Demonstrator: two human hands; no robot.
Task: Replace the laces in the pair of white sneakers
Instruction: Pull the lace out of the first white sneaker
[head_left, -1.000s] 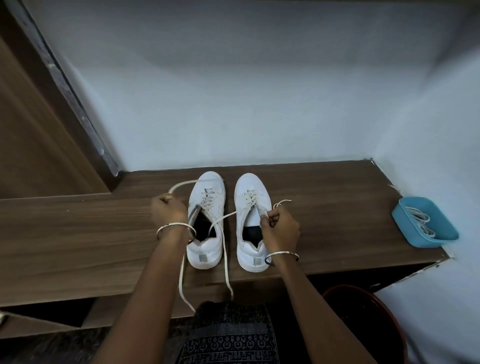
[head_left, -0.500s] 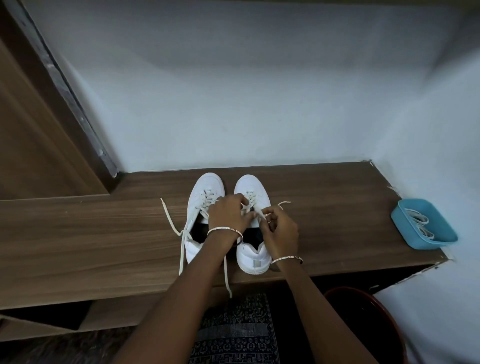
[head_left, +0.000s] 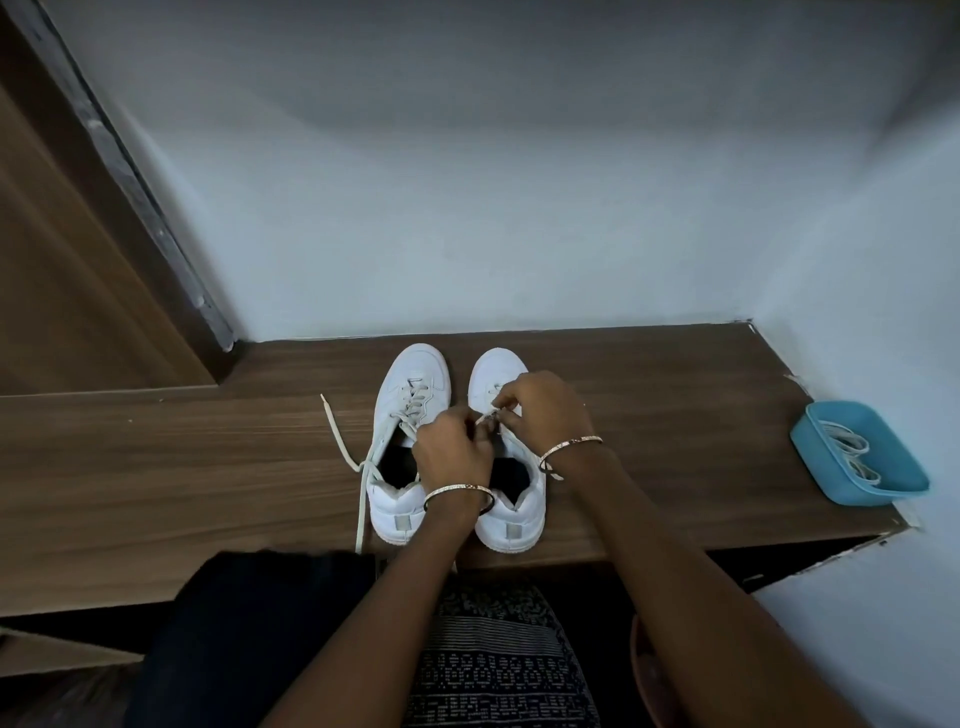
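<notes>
**Setting:** domestic interior, a corner alcove in a home.

**Evidence:**
- Wood-grain laminate tabletop (head_left: 675, 415) runs from 9 to 3 o'clock, set against plain, pale painted walls (head_left: 467, 208) that meet in a corner at 2 o'clock.
- Brown wooden panel (head_left: 62, 286) at 10 o'clock, edged by a grey strip (head_left: 150, 208).
- Pair of white sneakers (head_left: 415, 369) at centre, heels toward 6 o'clock.
- Blue plastic tray (head_left: 862, 496) at 3 o'clock, holding loose laces (head_left: 849, 452).
- Rim of a reddish-brown round bin (head_left: 649, 670) below the tabletop at 5 o'clock.
</notes>
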